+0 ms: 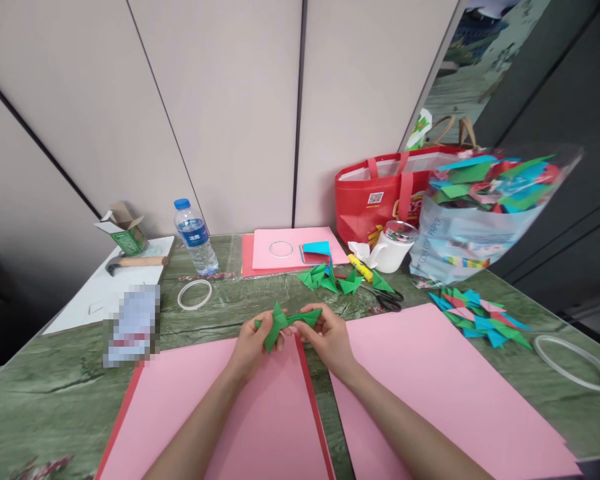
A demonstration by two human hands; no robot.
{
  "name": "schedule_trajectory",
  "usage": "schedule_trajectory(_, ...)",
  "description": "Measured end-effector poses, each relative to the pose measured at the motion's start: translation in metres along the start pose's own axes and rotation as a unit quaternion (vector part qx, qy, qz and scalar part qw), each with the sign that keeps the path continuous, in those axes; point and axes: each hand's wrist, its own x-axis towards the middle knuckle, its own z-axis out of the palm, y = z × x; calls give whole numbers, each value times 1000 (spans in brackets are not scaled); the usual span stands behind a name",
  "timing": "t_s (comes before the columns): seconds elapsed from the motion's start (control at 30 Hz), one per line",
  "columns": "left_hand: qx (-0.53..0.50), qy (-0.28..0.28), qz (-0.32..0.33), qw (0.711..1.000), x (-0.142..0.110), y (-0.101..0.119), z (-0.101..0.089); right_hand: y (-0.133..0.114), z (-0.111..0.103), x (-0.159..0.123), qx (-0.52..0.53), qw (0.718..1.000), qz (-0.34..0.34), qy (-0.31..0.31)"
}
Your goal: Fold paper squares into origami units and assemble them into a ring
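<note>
Between both hands is a green folded-paper piece (277, 325), held above the pink sheets. My left hand (254, 343) is closed on its left part, the thumb pressed on the paper near a pointed fold. My right hand (331, 337) pinches the right end, where a green flap sticks out past the fingers. Just beyond the hands lie several green folded paper pieces (350, 283) and a blue one (317, 249). Under my forearms are a left pink paper stack (220, 413) with red edges and a right pink paper stack (430, 387).
A water bottle (196, 240), hammer (137, 261) and small green box (127, 233) stand or lie back left. Black-handled scissors (391, 300), a yellow glue stick (360, 267) and white mug (393, 250) sit back right. Beyond are a red bag (357, 203) and a plastic bag (473, 233) of folded paper.
</note>
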Motion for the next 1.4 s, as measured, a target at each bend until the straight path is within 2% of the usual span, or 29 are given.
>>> schedule_trajectory(0.13, 17, 3, -9, 1000, -1, 0, 5, -1, 3, -1, 39, 999, 30, 12)
schedule_trajectory(0.23, -25, -3, -32, 999, -3, -2, 12, -1, 6, -1, 84, 995, 55, 19)
schedule_trajectory(0.33, -55, 0, -57, 997, -3, -3, 16, 0, 6, 0, 87, 994, 67, 7)
schedule_trajectory(0.47, -82, 10, -55, 995, -1, -1, 12, -1, -1, 6, 58, 996, 58, -33)
schedule_trajectory(0.6, -98, 35, -48, 993, 0, 4, 6, -2, -5, 10, 50, 997, 37, -34)
schedule_trajectory(1.13, -25, 29, -41, 998, 0, 6, 2, 3, -1, 7, 90, 992, 76, -38)
schedule_trajectory(1.3, 61, 12, -54, 997, -2, 9, -2, 3, -4, 10, 84, 991, 85, -62)
schedule_trajectory(1.4, 33, 6, -56, 998, -2, 10, 0, 3, -3, 10, 99, 990, 88, -55)
